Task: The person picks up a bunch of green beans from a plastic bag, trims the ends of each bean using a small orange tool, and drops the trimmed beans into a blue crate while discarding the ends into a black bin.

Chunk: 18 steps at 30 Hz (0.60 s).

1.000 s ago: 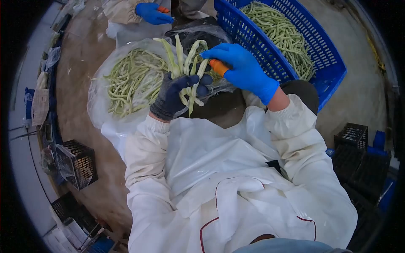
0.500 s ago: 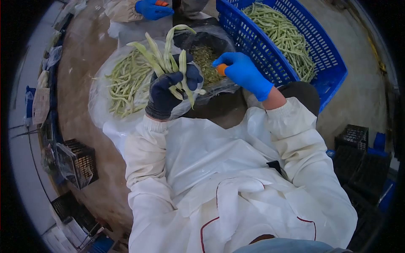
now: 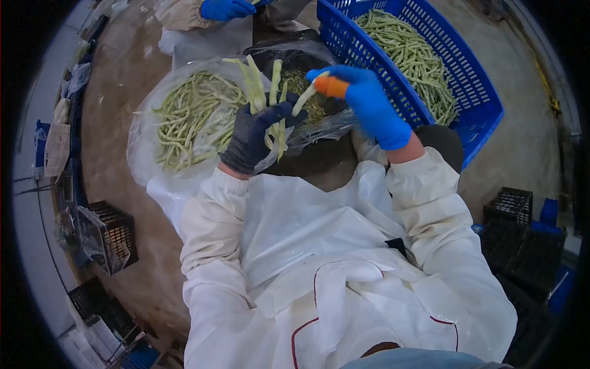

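My left hand (image 3: 253, 134), in a dark glove, is closed around several pale green beans (image 3: 253, 86) that stick up above its fingers. Just right of it, my right hand (image 3: 369, 101), in a blue glove with orange (image 3: 332, 87) at a finger or thumb, pinches the upper end of a single bean (image 3: 307, 97). That bean's lower end is close to my left fingers. Behind my left hand lies a clear plastic bag (image 3: 144, 132) with many beans (image 3: 190, 123). Small green scraps (image 3: 313, 109) lie in a dark bag beneath my right hand.
A blue perforated crate (image 3: 393, 80) full of beans (image 3: 418, 61) stands at the upper right. A co-worker's blue-gloved hand (image 3: 227, 8) shows at the top. Black crates (image 3: 110, 237) are at the left, and more (image 3: 509, 206) at the right.
My right hand has moved up and now has hold of one bean's end. The beans in my left hand have shifted and are more upright. The co-worker's hand has moved slightly.
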Each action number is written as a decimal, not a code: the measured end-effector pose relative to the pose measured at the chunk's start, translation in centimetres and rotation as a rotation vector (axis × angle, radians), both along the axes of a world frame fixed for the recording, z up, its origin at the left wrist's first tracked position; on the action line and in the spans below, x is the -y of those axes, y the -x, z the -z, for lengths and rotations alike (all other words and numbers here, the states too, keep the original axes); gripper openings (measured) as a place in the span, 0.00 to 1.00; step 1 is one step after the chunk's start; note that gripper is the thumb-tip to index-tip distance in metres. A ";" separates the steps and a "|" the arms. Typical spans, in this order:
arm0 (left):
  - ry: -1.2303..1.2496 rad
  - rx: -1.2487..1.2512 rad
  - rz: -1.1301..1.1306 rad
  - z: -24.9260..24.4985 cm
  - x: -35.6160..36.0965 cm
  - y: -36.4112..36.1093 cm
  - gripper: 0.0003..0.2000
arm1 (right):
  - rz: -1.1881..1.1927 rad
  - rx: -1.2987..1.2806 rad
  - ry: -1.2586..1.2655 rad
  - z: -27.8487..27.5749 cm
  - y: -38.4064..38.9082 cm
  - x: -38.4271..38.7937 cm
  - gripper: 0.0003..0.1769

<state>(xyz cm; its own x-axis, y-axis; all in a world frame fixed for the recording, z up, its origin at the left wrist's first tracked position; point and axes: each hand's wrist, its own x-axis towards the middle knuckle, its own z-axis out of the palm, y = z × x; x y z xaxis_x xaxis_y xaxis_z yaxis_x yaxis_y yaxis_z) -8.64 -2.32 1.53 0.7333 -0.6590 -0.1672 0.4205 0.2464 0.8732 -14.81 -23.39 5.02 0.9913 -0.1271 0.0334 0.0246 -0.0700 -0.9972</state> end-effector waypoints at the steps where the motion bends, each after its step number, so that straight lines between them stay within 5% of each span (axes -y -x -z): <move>1: 0.064 -0.144 -0.035 -0.4 0.1 0.1 0.14 | 0.022 0.078 -0.024 0.5 -0.3 1.1 0.13; 6: -0.038 -0.152 -0.029 -0.1 -0.3 -0.5 0.15 | 0.504 0.242 0.241 -1.1 0.1 8.1 0.14; 9: -0.055 -0.094 -0.022 0.5 -0.3 -0.2 0.15 | 0.839 0.498 0.960 -0.7 0.7 11.1 0.15; 14: -0.105 -0.029 0.007 1.3 0.3 0.0 0.14 | 0.159 0.253 0.586 1.2 0.6 4.3 0.21; 18: -0.251 0.116 0.056 2.0 0.8 0.3 0.14 | -0.065 0.531 1.030 3.3 0.0 0.4 0.14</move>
